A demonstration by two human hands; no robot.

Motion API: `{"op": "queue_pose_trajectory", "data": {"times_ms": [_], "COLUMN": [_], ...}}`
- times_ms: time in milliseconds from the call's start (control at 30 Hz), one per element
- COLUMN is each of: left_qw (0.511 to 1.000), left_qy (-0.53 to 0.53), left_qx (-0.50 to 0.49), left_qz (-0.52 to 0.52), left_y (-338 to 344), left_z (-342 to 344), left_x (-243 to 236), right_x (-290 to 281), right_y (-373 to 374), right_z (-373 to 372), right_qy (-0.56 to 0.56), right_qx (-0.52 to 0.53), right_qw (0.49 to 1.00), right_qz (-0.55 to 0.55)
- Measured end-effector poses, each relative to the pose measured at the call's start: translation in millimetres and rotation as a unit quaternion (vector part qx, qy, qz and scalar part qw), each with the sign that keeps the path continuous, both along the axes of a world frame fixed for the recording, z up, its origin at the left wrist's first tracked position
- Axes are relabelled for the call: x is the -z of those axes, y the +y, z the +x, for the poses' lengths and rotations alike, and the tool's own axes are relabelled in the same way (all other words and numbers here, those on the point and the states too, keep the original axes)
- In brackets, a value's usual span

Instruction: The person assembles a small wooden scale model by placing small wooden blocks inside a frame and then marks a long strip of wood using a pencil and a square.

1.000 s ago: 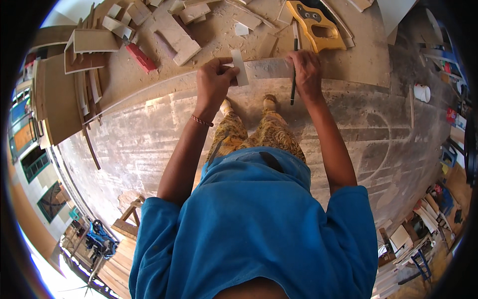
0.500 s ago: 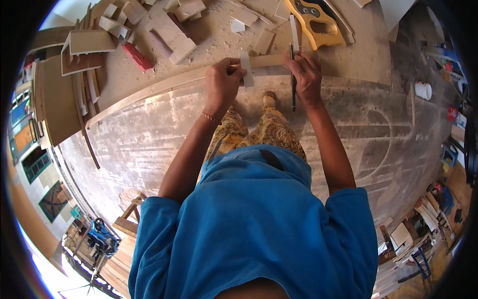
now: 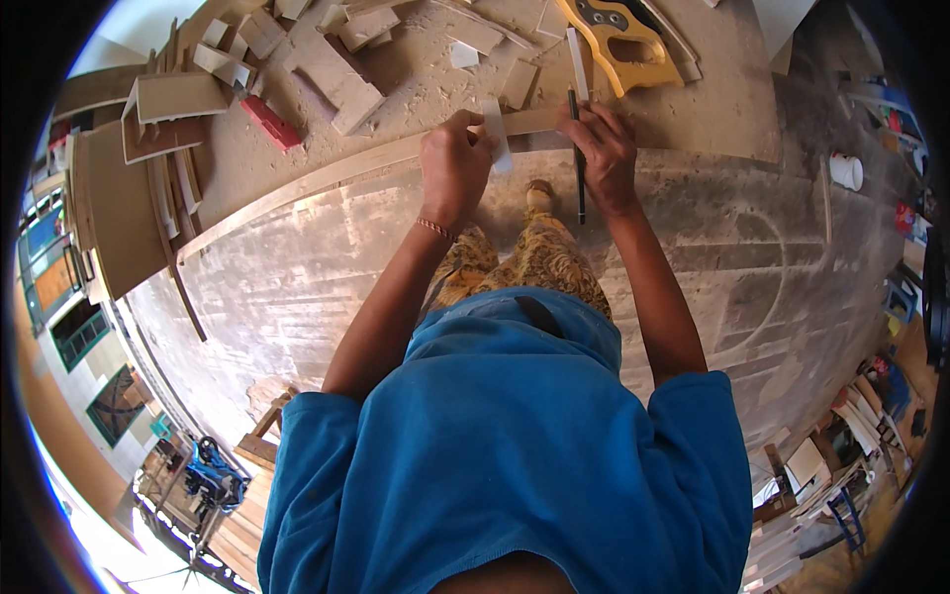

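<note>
At the near edge of the workbench [image 3: 732,109], the fingers of my left hand [image 3: 457,170] are closed on a short pale flat strip [image 3: 498,134]. It crosses a long thin wooden strip [image 3: 336,170] running along that edge. A slim dark pencil [image 3: 581,188] hangs nearly upright from my right hand [image 3: 606,156], whose fingers are bent around it. Just beyond those fingers is a narrow whitish piece [image 3: 577,61]; whether they touch it I cannot tell. A handsaw with a yellow handle [image 3: 648,69] lies beyond my right hand.
Wood offcuts [image 3: 356,104] and shavings are scattered over the bench, with a red-handled cutter [image 3: 269,123] at the left. Boards [image 3: 119,218] stack up on the far left. A white cup [image 3: 845,171] is at the right, off the bench.
My left hand has shifted a little to the right along the bench edge, with the pale strip still in it. My right hand keeps the pencil and has barely moved.
</note>
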State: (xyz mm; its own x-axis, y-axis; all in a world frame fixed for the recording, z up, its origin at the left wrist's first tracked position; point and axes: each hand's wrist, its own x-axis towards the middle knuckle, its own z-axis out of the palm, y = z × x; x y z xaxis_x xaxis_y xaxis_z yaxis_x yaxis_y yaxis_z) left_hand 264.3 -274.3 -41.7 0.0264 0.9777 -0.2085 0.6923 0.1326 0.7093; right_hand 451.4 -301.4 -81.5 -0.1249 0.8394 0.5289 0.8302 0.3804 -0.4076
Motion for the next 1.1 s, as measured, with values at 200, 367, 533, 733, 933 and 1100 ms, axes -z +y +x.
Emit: {"op": "queue_pose_trajectory", "data": {"times_ms": [200,367,533,733,933,1100], "left_qw": [0.997,0.997,0.996,0.995,0.993,0.992], "left_qy": [0.050,0.040,0.056,0.062,0.065,0.070], "left_qx": [0.035,0.045,0.051,0.050,0.054,0.048], "left_qz": [0.041,0.044,0.046,0.060,0.083,0.096], "left_y": [2,5,7,7,7,5], "left_z": [-3,-2,-3,0,0,-4], "left_x": [5,7,3,5,7,15], "right_x": [-1,-1,-16,-7,-20,-29], "right_y": [-1,-1,0,39,74,23], "right_z": [0,3,-2,-21,-6,15], "right_qy": [-0.002,0.003,-0.030,0.035,0.155,0.257], "right_qx": [0.004,0.003,0.004,-0.030,-0.004,0.081], "right_qw": [1.000,1.000,0.999,0.999,0.988,0.962], "right_qz": [-0.010,-0.015,-0.045,-0.006,0.003,-0.044]}}
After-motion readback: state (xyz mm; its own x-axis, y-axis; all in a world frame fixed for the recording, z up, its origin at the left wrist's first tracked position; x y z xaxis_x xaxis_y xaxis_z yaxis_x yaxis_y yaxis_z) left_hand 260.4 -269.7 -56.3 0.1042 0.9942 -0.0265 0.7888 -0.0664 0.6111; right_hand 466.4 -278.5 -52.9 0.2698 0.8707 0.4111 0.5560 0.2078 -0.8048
